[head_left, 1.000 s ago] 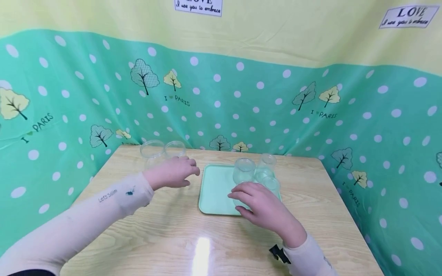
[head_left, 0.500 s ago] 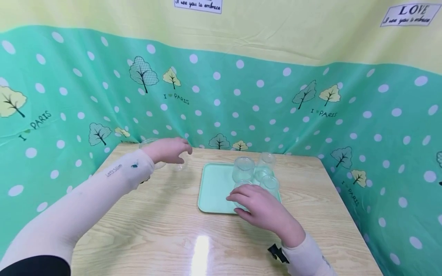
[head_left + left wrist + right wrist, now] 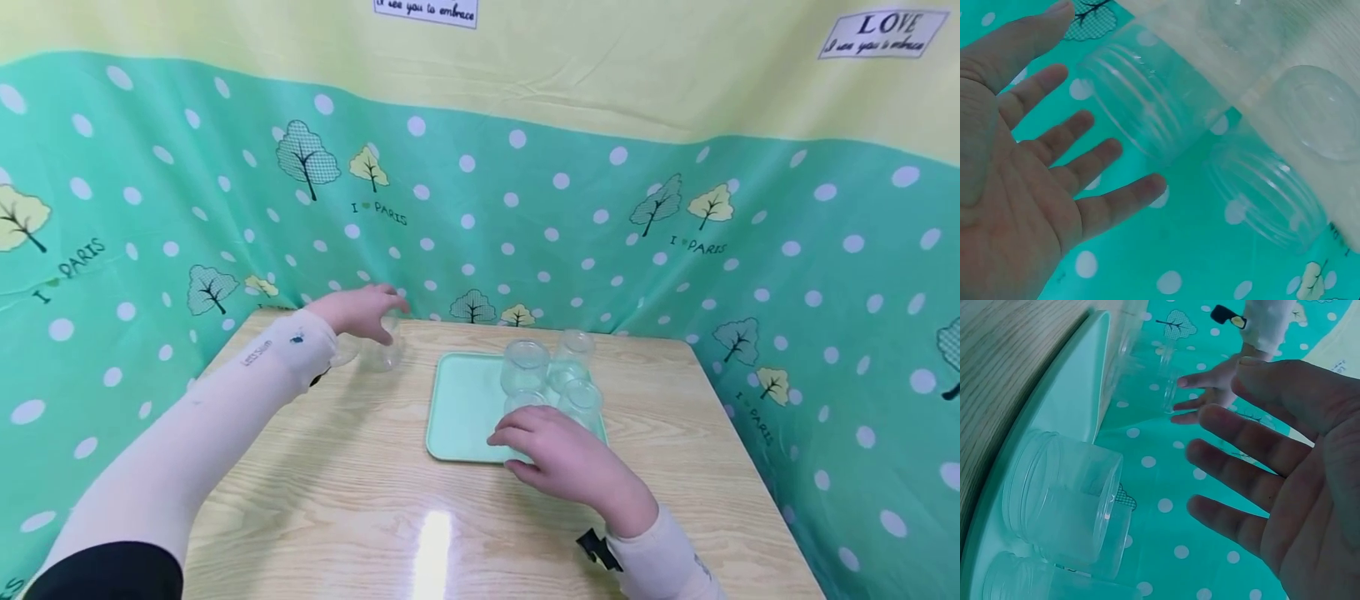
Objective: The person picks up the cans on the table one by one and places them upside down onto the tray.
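My left hand (image 3: pixel 363 312) reaches to the back left of the table, its fingers spread above a clear jar (image 3: pixel 387 354). In the left wrist view its fingertips are close to the threaded rim of one clear jar (image 3: pixel 1147 100), and a second clear jar (image 3: pixel 1266 187) stands beside it, both mouth up. My right hand (image 3: pixel 573 462) hovers over the front of a mint-green tray (image 3: pixel 457 417), fingers loosely bent, gripping nothing. Several clear jars, one of them a wide jar (image 3: pixel 524 371), stand on the tray's right half, threaded ends down in the right wrist view.
The wooden table (image 3: pixel 337 500) has a bright light reflection near its front. A green dotted curtain (image 3: pixel 465 208) hangs close behind and along both sides. A black buckle (image 3: pixel 598 550) hangs at the right wrist.
My left hand has moved away and slightly left, from beside the tray to above the jars at the back left. My right hand has stayed nearly still.
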`<state>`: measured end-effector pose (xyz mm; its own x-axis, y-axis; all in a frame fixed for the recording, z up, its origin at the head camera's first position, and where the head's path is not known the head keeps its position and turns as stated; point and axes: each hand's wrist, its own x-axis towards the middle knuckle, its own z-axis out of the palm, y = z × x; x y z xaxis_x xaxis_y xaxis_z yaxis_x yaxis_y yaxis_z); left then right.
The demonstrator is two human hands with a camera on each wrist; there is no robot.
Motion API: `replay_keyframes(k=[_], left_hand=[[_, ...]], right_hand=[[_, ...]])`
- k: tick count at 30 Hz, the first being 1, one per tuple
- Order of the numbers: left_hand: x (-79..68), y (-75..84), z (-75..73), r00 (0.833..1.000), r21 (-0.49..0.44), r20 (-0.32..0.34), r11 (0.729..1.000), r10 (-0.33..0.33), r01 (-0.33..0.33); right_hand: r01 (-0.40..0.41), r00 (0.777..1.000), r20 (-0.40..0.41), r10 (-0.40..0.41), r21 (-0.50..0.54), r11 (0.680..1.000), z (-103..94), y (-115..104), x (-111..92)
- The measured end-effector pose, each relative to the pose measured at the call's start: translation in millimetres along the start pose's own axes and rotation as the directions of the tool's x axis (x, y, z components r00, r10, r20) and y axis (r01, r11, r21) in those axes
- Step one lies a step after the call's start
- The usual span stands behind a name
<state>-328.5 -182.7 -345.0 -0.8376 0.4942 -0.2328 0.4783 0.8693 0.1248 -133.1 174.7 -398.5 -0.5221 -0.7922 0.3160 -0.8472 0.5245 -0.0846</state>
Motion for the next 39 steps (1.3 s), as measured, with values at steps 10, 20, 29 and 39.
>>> replay_keyframes(k=[10, 20, 29, 39], left_hand=[[10.2, -9.5, 4.2, 0.999, -0.042, 0.036, 0.999, -0.027, 0.029], [13.2, -16.3, 3.2, 0.996, -0.057, 0.058, 0.996, -0.067, 0.070], [13.1, -9.3, 3.4, 0.994, -0.059, 0.076, 0.995, -0.081, 0.086], [14.2, -14.6, 6.2, 0.997, -0.032, 0.053, 0.998, -0.057, 0.058]], right_hand=[[-0.003, 0.998, 0.061, 0.002, 0.021, 1.000, 0.3, -4, -1], [-0.006, 0.995, 0.096, 0.007, -0.010, 1.000, 0.6, -8, 4], [-0.017, 0.995, 0.095, 0.018, -0.015, 1.000, 0.0, -9, 1], [-0.022, 0.996, 0.090, 0.022, 0.000, 1.000, 1.1, -8, 2]])
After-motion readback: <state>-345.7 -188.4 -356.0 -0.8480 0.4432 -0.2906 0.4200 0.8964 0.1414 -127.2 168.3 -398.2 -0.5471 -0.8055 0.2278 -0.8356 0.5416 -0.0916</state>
